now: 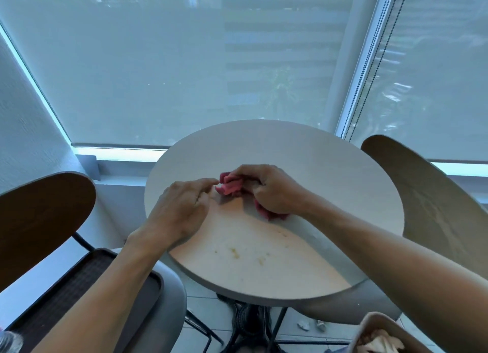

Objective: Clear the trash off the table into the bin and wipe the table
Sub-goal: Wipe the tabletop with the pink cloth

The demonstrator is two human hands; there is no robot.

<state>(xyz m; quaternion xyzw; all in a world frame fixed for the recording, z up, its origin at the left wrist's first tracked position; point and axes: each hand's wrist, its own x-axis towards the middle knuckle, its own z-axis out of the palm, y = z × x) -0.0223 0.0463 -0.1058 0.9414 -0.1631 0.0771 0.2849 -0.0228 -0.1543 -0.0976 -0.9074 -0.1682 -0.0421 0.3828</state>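
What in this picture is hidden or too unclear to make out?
Head view:
- Crumpled pink cloth: partly hidden under the right hand.
- Small yellowish crumbs: too small to identify.
- Beige bin: cut off by the bottom edge.
- Left hand: fingertips blurred; contact with the cloth is unclear.

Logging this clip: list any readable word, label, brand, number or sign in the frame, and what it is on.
None: no readable text appears anywhere in the head view.
The pink cloth gripped by the right hand shows no label or print.
The round table, the dark tray on the chair and the bin at lower right bear no visible marking.
The scraps on the floor are too small to tell.
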